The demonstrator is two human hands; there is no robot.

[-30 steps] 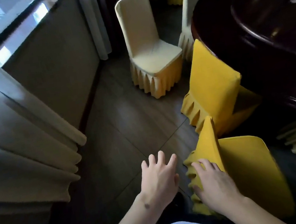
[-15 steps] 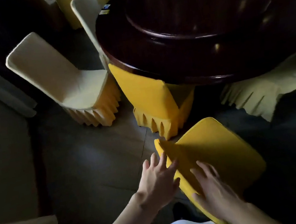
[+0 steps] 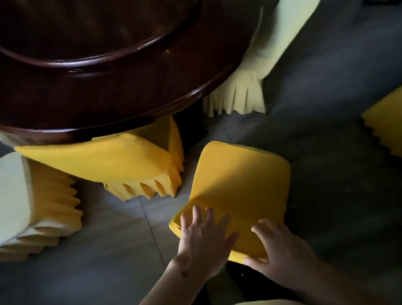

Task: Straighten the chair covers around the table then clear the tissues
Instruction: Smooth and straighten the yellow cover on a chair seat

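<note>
You are on the cover-straightening step: your left hand [image 3: 203, 241] and right hand [image 3: 283, 250], each grip spread flat on the yellow chair cover [image 3: 240, 191], should next smooth it outward.

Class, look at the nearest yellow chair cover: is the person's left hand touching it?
Touching. The head view shows the left hand lying on the yellow chair cover, fingers spread flat across its near corner.

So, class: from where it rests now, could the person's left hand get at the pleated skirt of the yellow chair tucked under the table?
Probably yes. The left hand rests on the nearest yellow chair cover, and only bare floor lies between it and that pleated skirt; it would likely need a forward lean.
</note>
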